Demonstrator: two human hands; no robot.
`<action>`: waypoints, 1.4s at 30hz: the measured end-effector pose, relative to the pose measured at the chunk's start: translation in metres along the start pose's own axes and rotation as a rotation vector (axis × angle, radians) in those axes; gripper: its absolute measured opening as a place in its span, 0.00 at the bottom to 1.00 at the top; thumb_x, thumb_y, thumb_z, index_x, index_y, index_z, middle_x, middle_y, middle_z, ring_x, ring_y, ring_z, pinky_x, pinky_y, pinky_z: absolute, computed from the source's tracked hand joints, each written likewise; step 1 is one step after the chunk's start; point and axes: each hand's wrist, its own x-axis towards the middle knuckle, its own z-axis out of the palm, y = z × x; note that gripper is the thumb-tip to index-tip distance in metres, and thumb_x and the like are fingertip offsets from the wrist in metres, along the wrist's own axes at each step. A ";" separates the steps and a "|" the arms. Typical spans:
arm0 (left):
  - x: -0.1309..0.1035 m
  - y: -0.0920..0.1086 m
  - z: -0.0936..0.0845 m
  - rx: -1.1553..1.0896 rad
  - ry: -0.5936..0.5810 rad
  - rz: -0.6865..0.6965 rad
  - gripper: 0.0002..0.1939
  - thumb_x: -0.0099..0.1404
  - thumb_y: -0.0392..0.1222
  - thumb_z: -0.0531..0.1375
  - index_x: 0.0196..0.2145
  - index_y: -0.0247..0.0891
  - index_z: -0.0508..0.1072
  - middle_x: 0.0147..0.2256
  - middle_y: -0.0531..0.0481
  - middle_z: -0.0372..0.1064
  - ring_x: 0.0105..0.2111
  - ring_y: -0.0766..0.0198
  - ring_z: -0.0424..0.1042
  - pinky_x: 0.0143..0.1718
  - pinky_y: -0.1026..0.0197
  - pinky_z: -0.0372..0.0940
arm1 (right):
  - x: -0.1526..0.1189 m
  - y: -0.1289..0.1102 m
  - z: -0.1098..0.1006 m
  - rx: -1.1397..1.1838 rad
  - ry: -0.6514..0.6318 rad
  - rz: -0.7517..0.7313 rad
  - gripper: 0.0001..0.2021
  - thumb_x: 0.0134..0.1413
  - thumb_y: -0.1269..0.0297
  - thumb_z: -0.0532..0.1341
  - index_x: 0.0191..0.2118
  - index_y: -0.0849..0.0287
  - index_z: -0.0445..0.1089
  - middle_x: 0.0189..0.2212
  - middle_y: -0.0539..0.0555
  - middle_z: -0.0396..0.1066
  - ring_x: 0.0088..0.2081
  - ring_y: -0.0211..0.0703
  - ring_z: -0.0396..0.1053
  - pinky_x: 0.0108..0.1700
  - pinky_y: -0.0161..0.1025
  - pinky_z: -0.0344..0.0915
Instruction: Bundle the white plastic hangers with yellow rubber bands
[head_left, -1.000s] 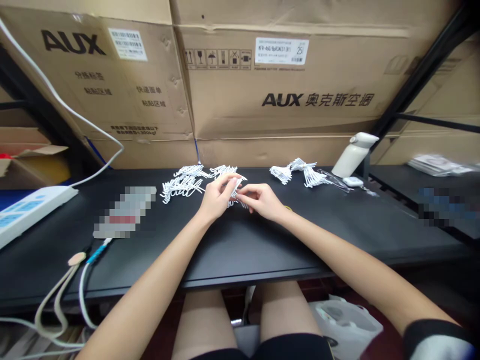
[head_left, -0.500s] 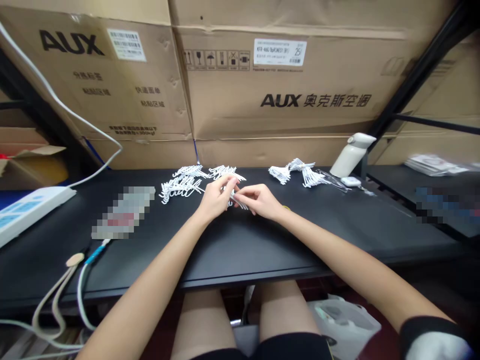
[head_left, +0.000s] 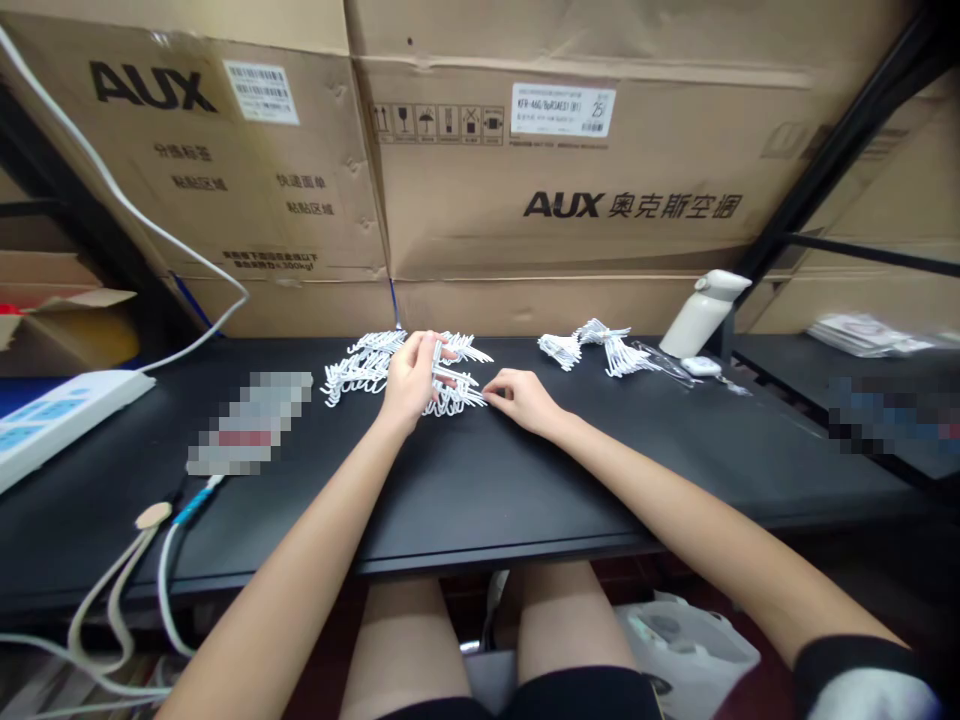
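Head view: black desk [head_left: 525, 480] w/ cardboard boxes [head_left: 570, 190] behind; left hand [head_left: 409, 380] pinching white clips [head_left: 450, 392], right hand [head_left: 525, 398] loosely curled beside.

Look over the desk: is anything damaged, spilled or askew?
Nothing is spilled. One oddity: the white bottle at the back right leans instead of standing upright. The cardboard boxes behind are creased and scuffed.

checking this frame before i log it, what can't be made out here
- Head view: the left hand covers part of the white clip pile; whether it grips a piece is unclear.
- The right hand fingertips meet the clips; the pieces are too small to tell their shape.
- A flat item on the black table is pixelated.
- The right shelf holds a pixelated patch too.
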 end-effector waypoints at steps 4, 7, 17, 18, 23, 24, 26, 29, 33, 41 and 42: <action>0.001 -0.002 0.000 0.039 -0.012 0.003 0.16 0.66 0.54 0.52 0.38 0.37 0.67 0.38 0.45 0.74 0.16 0.69 0.70 0.09 0.70 0.52 | 0.003 -0.004 -0.006 0.013 -0.063 0.067 0.06 0.52 0.72 0.61 0.32 0.62 0.76 0.29 0.53 0.72 0.24 0.33 0.60 0.32 0.33 0.58; 0.000 -0.003 0.001 0.062 -0.065 -0.030 0.15 0.66 0.52 0.53 0.38 0.36 0.67 0.38 0.44 0.75 0.17 0.68 0.71 0.09 0.71 0.53 | 0.004 -0.007 -0.012 0.070 -0.119 0.156 0.06 0.51 0.71 0.61 0.32 0.63 0.76 0.26 0.51 0.73 0.23 0.33 0.60 0.30 0.33 0.57; -0.005 -0.011 0.001 0.255 -0.338 -0.097 0.17 0.64 0.53 0.54 0.38 0.36 0.72 0.42 0.43 0.75 0.19 0.64 0.74 0.09 0.69 0.58 | 0.004 -0.004 -0.007 -0.038 -0.102 0.107 0.09 0.52 0.76 0.57 0.33 0.64 0.74 0.29 0.54 0.73 0.26 0.34 0.62 0.33 0.32 0.58; -0.004 -0.011 0.001 0.253 -0.332 -0.108 0.17 0.64 0.53 0.54 0.37 0.36 0.72 0.42 0.43 0.75 0.19 0.64 0.74 0.09 0.69 0.58 | 0.004 -0.003 -0.009 -0.051 -0.105 0.110 0.09 0.52 0.77 0.57 0.33 0.64 0.74 0.29 0.54 0.73 0.26 0.34 0.62 0.33 0.33 0.58; -0.003 -0.011 0.001 0.280 -0.310 -0.149 0.16 0.64 0.52 0.55 0.35 0.36 0.71 0.40 0.41 0.76 0.19 0.63 0.74 0.10 0.68 0.60 | 0.004 -0.001 -0.033 -0.202 -0.190 0.134 0.08 0.50 0.79 0.57 0.28 0.63 0.73 0.28 0.55 0.73 0.28 0.38 0.66 0.34 0.34 0.58; -0.003 -0.011 0.001 0.284 -0.315 -0.152 0.16 0.64 0.52 0.55 0.35 0.36 0.71 0.40 0.41 0.76 0.19 0.63 0.74 0.10 0.68 0.60 | 0.004 0.000 -0.040 -0.233 -0.219 0.162 0.08 0.50 0.79 0.57 0.27 0.63 0.72 0.26 0.55 0.73 0.27 0.38 0.66 0.33 0.34 0.58; -0.004 -0.012 0.001 0.278 -0.329 -0.148 0.16 0.64 0.53 0.54 0.35 0.36 0.71 0.40 0.41 0.75 0.19 0.62 0.74 0.10 0.67 0.61 | 0.003 0.002 -0.050 -0.264 -0.237 0.221 0.09 0.49 0.81 0.57 0.25 0.63 0.70 0.23 0.55 0.71 0.24 0.38 0.66 0.31 0.35 0.58; -0.004 -0.013 0.002 0.258 -0.330 -0.116 0.17 0.64 0.53 0.54 0.36 0.36 0.71 0.38 0.43 0.76 0.19 0.64 0.74 0.10 0.68 0.60 | 0.004 0.004 -0.055 -0.181 -0.169 0.239 0.09 0.50 0.80 0.57 0.25 0.62 0.68 0.21 0.53 0.70 0.22 0.38 0.66 0.31 0.35 0.60; -0.004 -0.011 0.002 0.272 -0.304 -0.047 0.16 0.65 0.52 0.53 0.35 0.37 0.71 0.33 0.46 0.75 0.16 0.67 0.70 0.10 0.69 0.58 | 0.005 -0.003 -0.044 0.096 0.043 0.131 0.03 0.54 0.72 0.57 0.31 0.61 0.67 0.24 0.51 0.69 0.22 0.36 0.68 0.29 0.35 0.63; -0.005 -0.003 0.003 0.212 -0.153 0.024 0.16 0.65 0.53 0.53 0.36 0.37 0.69 0.33 0.47 0.73 0.17 0.68 0.69 0.10 0.69 0.56 | 0.003 -0.017 -0.044 0.234 0.025 0.007 0.05 0.53 0.65 0.59 0.32 0.61 0.68 0.26 0.52 0.69 0.25 0.37 0.66 0.30 0.36 0.64; -0.006 -0.002 0.003 0.191 -0.141 0.037 0.16 0.65 0.54 0.53 0.36 0.37 0.69 0.33 0.47 0.73 0.17 0.68 0.69 0.11 0.69 0.58 | 0.003 -0.016 -0.046 0.239 0.032 0.015 0.06 0.53 0.64 0.59 0.33 0.61 0.69 0.26 0.52 0.69 0.26 0.37 0.66 0.30 0.36 0.64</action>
